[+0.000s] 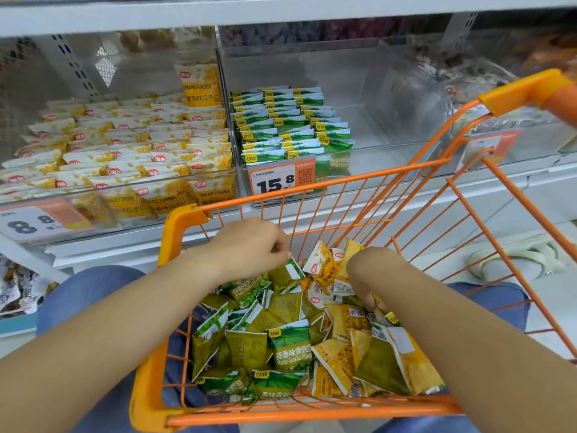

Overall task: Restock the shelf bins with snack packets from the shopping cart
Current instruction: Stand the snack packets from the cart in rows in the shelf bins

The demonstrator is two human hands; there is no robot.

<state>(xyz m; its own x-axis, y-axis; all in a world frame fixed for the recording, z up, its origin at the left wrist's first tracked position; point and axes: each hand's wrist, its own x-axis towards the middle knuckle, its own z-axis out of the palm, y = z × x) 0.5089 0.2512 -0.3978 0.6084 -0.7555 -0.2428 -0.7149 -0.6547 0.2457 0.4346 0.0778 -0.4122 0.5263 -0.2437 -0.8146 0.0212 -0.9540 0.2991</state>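
An orange wire shopping cart (340, 182) stands in front of me with several green pea packets (292, 345) and yellow packets (337, 354) heaped in it. My left hand (249, 245) reaches into the cart and grips a bunch of green packets (285, 271). My right hand (365, 276) is bent down into the heap among the yellow packets; its fingers are mostly hidden and seem to hold yellow packets (323, 264). On the shelf, a clear bin of yellow packets (125, 145) sits left and a clear bin with rows of green packets (281, 126) sits centre.
Price tags (274, 179) hang on the bin fronts. The right half of the green bin (390, 114) holds no packets. Another clear bin (515, 132) stands farther right. A shelf board (281, 10) runs overhead. My knees in blue trousers (87, 292) flank the cart.
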